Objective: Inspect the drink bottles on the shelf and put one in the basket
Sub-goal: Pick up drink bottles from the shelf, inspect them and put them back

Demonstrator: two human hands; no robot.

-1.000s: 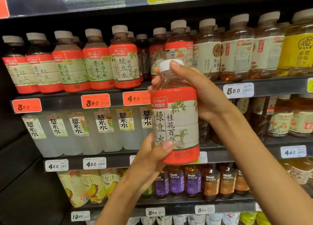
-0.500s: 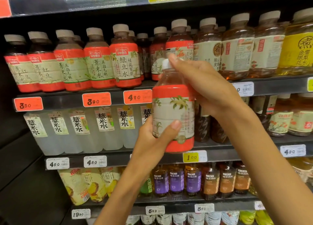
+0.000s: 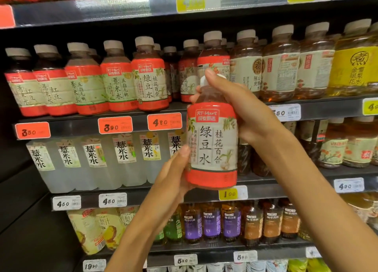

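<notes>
Both hands are on one bottle (image 3: pixel 212 147), held upright in front of the shelf (image 3: pixel 319 110), label facing the camera. Right hand (image 3: pixel 243 110) comes in from 4 o'clock and is curled around the neck and shoulder, forefinger over the cap. Left hand (image 3: pixel 173 179) comes up from 7 o'clock, wrapped around the bottom, thumb on the label's left edge. Same drink sits on the shelf at 10 o'clock.
</notes>
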